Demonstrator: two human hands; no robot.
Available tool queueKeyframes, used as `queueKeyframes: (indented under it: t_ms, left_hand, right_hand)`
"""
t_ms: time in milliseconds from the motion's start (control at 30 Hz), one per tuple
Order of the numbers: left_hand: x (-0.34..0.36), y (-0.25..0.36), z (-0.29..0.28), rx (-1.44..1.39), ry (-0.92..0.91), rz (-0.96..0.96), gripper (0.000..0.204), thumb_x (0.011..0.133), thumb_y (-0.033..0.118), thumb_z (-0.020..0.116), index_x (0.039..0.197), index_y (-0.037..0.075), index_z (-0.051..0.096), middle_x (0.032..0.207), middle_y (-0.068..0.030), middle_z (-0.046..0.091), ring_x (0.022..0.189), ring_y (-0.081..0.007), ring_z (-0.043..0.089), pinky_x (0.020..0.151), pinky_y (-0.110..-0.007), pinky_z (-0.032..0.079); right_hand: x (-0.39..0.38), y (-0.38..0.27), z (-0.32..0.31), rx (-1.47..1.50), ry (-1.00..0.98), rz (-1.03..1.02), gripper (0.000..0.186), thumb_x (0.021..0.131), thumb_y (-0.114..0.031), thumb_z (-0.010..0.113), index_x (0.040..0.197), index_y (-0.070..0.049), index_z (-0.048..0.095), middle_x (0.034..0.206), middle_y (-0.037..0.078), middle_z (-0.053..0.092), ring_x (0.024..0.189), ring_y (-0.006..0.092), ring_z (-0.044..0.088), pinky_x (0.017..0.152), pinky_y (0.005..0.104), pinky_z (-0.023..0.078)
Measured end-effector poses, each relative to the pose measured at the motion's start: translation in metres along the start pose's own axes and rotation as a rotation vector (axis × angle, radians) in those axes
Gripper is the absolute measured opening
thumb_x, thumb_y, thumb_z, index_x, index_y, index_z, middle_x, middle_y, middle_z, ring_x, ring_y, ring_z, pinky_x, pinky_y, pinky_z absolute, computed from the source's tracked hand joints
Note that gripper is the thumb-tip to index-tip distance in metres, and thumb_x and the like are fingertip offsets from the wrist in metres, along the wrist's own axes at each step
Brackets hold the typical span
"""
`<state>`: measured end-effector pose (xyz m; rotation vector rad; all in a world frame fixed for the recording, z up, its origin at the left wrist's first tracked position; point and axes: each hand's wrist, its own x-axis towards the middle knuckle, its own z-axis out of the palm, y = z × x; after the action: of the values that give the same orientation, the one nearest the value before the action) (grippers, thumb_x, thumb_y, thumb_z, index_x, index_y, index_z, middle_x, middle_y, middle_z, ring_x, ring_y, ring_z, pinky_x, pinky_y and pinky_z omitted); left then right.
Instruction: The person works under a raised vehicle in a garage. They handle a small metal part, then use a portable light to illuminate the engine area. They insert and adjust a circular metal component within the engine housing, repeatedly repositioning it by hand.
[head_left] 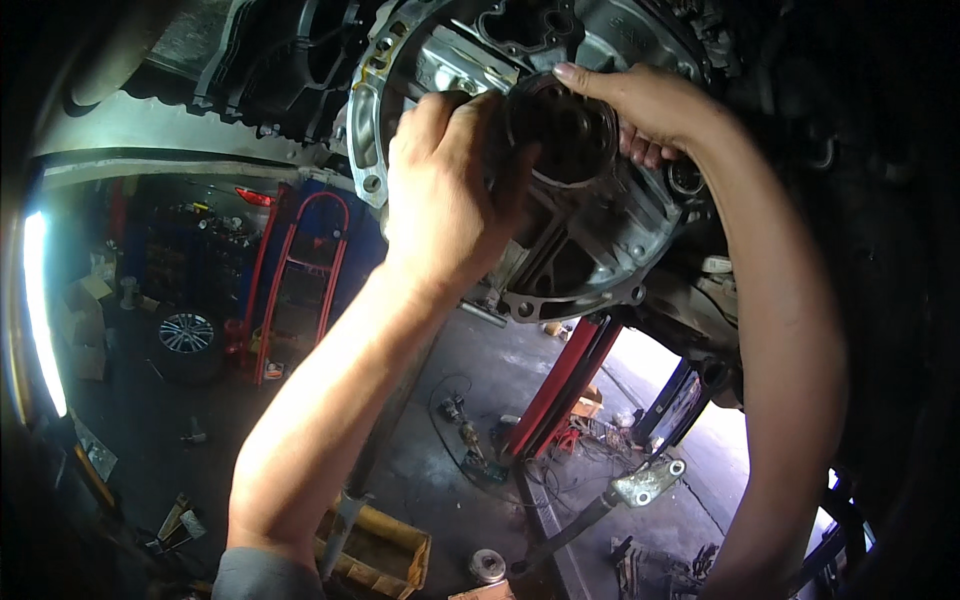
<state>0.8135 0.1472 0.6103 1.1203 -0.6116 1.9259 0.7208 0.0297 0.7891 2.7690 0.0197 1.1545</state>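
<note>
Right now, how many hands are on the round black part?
2. The left hand grips the round black part from its left side; the right hand holds its top right edge. Some fingers are hidden behind it.

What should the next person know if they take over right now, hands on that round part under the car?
Left hand: grip closed around the left side of the dark round part, pressing it against the housing.
Right hand: fingers over the part's top and right edge, steadying it.
Where things are: the part sits at the centre of the grey bell-shaped housing, overhead under the raised car. Red lift posts stand below; a wheel and a yellow box are on the floor.
Done: the part is up at the housing.
Left: whether it is fully seated cannot be told; no fasteners or tools are in hand.
</note>
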Motion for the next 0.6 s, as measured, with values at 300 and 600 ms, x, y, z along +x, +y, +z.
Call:
queueKeyframes:
  t_ms: [300,600]
  left_hand:
    - [-0.057,0.026,-0.045,-0.188,-0.092,-0.092,0.029,0.082,0.004,0.080,0.108,0.000,0.066,0.099,-0.0177,0.064,0.089,-0.0380,0.065,0.077,-0.043,0.054]
    - [-0.034,-0.016,-0.053,0.030,0.222,-0.031,0.065,0.078,0.019,0.089,0.128,-0.001,0.054,0.115,-0.0218,0.057,0.103,-0.0367,0.055,0.085,-0.046,0.046]
  right_hand:
    - [0.004,-0.010,-0.008,-0.038,-0.119,0.044,0.098,0.081,-0.095,0.052,0.063,0.000,0.064,0.055,0.011,0.059,0.048,0.0196,0.064,0.037,0.0265,0.042]
    - [0.011,-0.005,-0.011,-0.012,-0.160,0.054,0.096,0.082,-0.094,0.053,0.061,-0.001,0.063,0.052,0.011,0.058,0.043,0.0178,0.062,0.036,0.0260,0.042]
